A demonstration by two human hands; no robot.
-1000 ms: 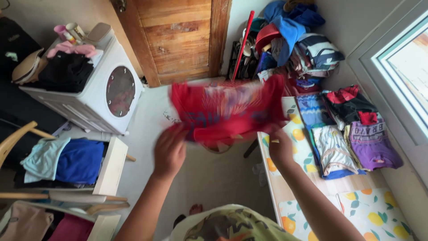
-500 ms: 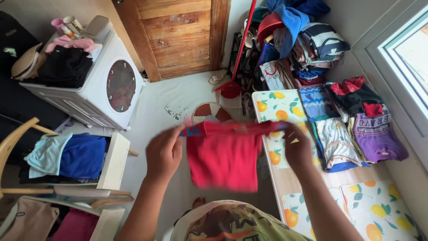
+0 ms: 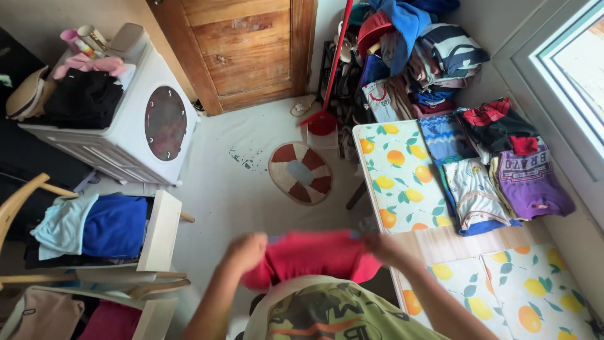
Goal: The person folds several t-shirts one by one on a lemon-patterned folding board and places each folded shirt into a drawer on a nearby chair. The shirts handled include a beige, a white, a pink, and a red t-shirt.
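Note:
A red garment (image 3: 311, 255) is stretched between both my hands, close against my chest. My left hand (image 3: 246, 249) pinches its upper left edge and my right hand (image 3: 382, 246) grips its upper right edge. The cloth hangs down behind the collar of my camouflage shirt (image 3: 327, 311), which hides its lower part. Both hands are blurred by motion.
A table (image 3: 402, 182) with a lemon-print cover stands on the right, with folded clothes (image 3: 497, 170) along the window side. A clothes heap (image 3: 415, 56) fills the far corner. A white washing machine (image 3: 135, 132), a round mat (image 3: 301, 172) and a shelf with blue cloth (image 3: 113, 226) lie to the left.
The red garment came down from in front of my face, spread out, and now lies lower and nearer my chest, folded shorter. Both hands dropped with it.

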